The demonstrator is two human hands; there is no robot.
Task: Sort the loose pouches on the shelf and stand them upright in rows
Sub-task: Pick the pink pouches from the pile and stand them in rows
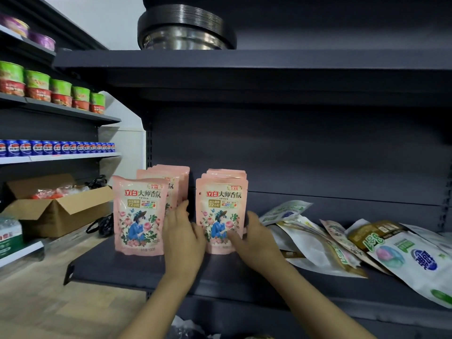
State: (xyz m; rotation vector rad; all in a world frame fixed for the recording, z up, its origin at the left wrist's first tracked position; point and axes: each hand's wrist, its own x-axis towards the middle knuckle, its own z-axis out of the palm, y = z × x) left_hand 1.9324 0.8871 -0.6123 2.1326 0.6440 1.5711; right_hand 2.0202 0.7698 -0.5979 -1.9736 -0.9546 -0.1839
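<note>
Two rows of pink pouches (221, 211) are stood upright on the dark shelf (137, 265). The second row is steadied between the left hand (183, 237), fingers straight, and the right hand (254, 237), thumb pressed on its front. Loose pouches (330, 243) lie flat alongside; seemingly light, soft and slippery, they are best taken by the side edges.

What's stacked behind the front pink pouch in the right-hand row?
Behind the front pink pouch only the top edges of more pink pouches show; their count and lower parts are covered. Both hands flank the row.
</note>
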